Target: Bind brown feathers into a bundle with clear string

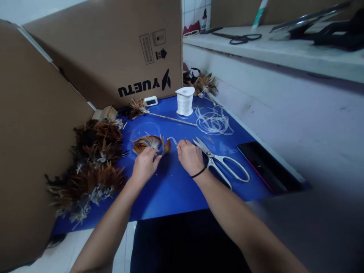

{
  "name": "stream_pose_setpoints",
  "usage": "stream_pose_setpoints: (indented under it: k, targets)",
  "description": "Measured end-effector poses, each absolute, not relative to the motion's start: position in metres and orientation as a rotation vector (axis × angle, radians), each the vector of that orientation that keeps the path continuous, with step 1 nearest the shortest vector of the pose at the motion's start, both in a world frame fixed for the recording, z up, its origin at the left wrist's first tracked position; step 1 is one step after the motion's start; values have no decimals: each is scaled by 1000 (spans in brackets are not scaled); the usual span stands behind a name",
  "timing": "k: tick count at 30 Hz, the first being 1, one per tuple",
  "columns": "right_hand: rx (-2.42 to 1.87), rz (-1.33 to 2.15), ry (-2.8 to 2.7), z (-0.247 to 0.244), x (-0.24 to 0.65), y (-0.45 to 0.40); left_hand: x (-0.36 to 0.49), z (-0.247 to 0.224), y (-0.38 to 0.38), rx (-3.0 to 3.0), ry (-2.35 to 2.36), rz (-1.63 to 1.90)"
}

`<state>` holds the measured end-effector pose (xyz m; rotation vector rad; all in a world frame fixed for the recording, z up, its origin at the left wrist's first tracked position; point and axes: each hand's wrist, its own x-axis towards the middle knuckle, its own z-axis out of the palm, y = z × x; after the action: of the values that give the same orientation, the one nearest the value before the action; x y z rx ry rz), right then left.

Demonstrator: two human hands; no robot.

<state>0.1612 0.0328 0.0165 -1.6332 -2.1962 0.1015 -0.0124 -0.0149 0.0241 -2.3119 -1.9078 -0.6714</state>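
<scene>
Head view shows your left hand (145, 163) with its fingers curved over a brown feather bundle (147, 142), mid-table on the blue tabletop (170, 193); whether they grip it, you cannot tell. Your right hand (190, 156) is closed, pinching one end of a translucent ribbon (172, 139). Just to its right lie your silver scissors (209, 153). Farther off stands a white spool (184, 103), left of a ribbon tangle (214, 120). Feather clusters (95, 151) pile up on your left.

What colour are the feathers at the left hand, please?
The feathers are orange-brown with whitish parts (head view).
</scene>
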Motion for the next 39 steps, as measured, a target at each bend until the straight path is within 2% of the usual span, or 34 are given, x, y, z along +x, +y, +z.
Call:
stream_pose_setpoints:
  k: [6,12,16,23,25,27,32,35,39]
  targets:
    - [-1719,45,-2091,16,164,41,-5,7,-1,-2226,-2010,-426]
    - [-1813,54,-2096,13,169,46,-8,2,-3,-2272,-1993,-441]
    - [-1795,81,-2171,7,169,48,-13,0,-1,-2294,-1999,-738]
    - [-1571,-3,-2096,14,169,43,-21,2,3,-2200,-2399,-1660]
    - [-1417,68,-2035,18,167,39,-18,4,2,-2157,-2484,-1964]
    - [-1242,286,-1998,19,161,35,-14,7,0,-2133,-2506,-2168]
    - [-1003,948,-1824,11,144,37,-5,6,-5,-2204,-2428,-2265]
    - [-1001,1085,-1731,7,140,43,-1,4,-6,-2216,-2433,-2264]
    - [-1000,1104,-1684,8,143,46,1,4,-6,-2212,-2490,-2381]
